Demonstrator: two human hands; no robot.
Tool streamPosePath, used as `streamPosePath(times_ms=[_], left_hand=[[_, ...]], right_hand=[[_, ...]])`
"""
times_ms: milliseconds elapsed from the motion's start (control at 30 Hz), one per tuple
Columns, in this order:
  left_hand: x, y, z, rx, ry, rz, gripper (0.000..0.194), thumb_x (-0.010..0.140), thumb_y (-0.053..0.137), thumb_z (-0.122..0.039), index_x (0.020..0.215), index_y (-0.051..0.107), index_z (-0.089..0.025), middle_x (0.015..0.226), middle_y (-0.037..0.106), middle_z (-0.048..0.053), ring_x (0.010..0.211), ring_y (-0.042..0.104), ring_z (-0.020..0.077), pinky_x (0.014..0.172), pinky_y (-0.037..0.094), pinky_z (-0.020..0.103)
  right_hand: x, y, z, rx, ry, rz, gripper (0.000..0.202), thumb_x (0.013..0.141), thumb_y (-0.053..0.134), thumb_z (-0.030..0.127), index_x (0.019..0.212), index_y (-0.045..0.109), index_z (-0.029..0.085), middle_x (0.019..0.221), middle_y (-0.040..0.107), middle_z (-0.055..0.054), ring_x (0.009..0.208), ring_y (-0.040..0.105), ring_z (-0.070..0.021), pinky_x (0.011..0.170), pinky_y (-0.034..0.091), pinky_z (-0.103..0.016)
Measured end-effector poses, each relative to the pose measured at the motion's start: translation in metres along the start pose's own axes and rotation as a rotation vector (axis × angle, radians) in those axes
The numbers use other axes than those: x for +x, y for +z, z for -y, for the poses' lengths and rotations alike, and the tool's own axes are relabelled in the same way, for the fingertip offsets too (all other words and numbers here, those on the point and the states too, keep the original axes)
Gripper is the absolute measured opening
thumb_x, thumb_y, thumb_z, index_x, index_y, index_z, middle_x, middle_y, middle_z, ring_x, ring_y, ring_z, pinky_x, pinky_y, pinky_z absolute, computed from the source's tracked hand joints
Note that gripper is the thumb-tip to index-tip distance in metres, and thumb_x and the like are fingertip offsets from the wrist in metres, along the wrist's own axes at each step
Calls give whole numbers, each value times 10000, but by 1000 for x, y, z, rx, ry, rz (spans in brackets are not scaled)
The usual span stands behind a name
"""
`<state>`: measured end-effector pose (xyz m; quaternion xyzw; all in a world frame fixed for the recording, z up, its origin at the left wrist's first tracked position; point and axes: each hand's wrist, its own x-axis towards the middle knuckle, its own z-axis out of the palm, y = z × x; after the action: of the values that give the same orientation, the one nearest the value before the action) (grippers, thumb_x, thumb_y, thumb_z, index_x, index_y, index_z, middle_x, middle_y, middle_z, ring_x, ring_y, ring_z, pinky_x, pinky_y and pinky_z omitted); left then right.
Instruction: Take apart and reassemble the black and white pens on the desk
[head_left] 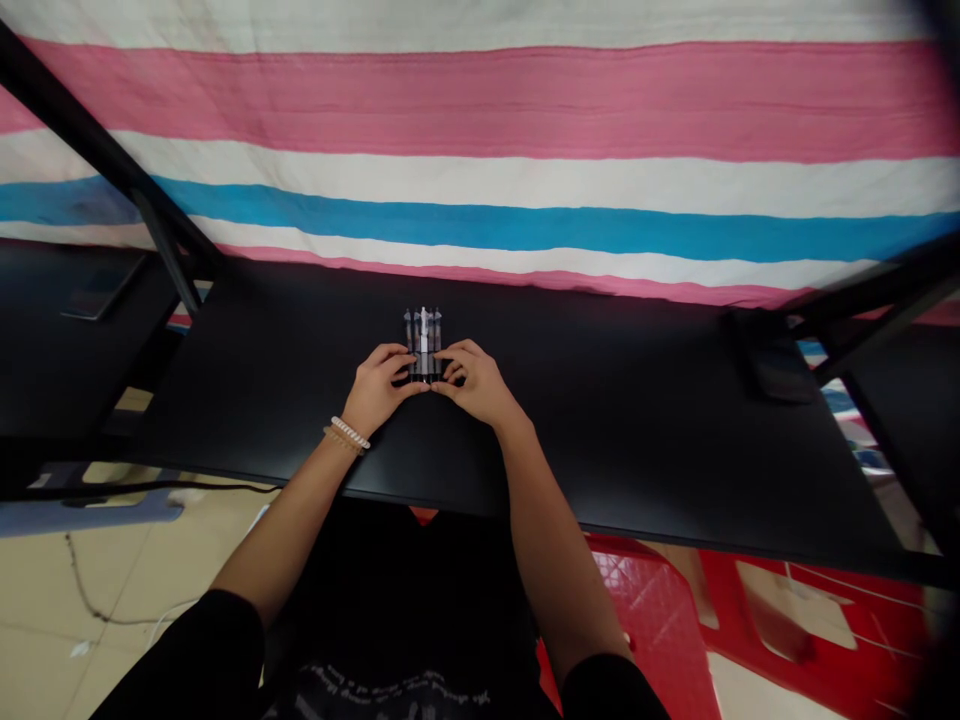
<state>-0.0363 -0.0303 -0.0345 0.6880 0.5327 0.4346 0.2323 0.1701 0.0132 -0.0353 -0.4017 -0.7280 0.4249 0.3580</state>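
Several pens (424, 335) lie side by side in a neat row on the black table (637, 420). Most look clear and dark; one near the middle is white. My left hand (381, 383) closes on the row from the left, thumb at the near ends and fingers along the side. From the right, my right hand (472, 380) grips the same row in a matching way, its thumb close to the left thumb. The lower parts of the outer pens are partly hidden by the fingers. A pale beaded bracelet (349, 434) circles the left wrist.
A dark phone-like object (772, 365) rests at the table's right end. Another flat dark device (103, 290) is on the neighbouring table at left. A striped cloth (480, 110) hangs behind, between black metal bars. Red plastic stools (652, 610) stand below at right.
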Motion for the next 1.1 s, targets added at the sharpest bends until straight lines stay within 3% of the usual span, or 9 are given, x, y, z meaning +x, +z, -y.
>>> streamPosePath(times_ms=[933,1100], left_hand=[[-1,-3,-3,-18,9,12,449,770,832,-482,1086,744,-175,1176,619,85,981,716,193,877,681,424],[1,-6,-12,19,-3,-8,367,916,688,-476,1095,728,-158,1143,655,100,922,710,169,784,675,325]], right_hand=[[-3,2,1,-89,-69,-13,325,785,766,227,1109,766,202,1045,580,-64,763,658,-156,772,660,-400],[-4,0,4,-68,-72,-14,325,785,783,270,1101,760,199,1046,579,-63,769,650,-154,773,664,-397]])
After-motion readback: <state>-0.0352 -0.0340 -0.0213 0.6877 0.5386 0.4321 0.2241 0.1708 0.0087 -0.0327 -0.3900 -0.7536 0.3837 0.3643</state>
